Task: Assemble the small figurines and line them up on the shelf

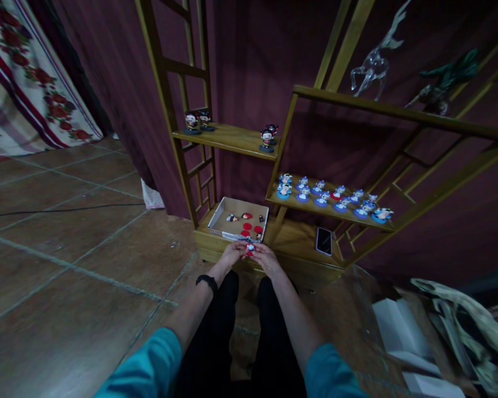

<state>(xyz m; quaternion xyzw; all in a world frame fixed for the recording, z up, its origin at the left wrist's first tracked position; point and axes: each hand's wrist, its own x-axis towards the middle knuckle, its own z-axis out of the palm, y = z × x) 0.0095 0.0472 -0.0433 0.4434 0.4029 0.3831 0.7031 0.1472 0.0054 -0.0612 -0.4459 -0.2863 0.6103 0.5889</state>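
Note:
Between my two hands, just in front of the box's near edge, is a small figurine (250,249) with white and red on it. My left hand (234,252) grips it from the left, and my right hand (266,258) has its fingers closed on the other side. Finer details of the figurine are too small to make out. Right beyond my hands a shallow white cardboard box (218,220) rests on the low wooden cabinet. Inside it lie several loose figurine parts and round red bases (247,226).
Dark-haired figurines (266,139) stand on the upper left shelf (228,138). Two rows of blue and white figurines (322,198) fill the right shelf. A phone (324,241) lies below them. Above stand a glass deer (372,67) and a green sculpture (444,83). White boxes (402,331) sit at right.

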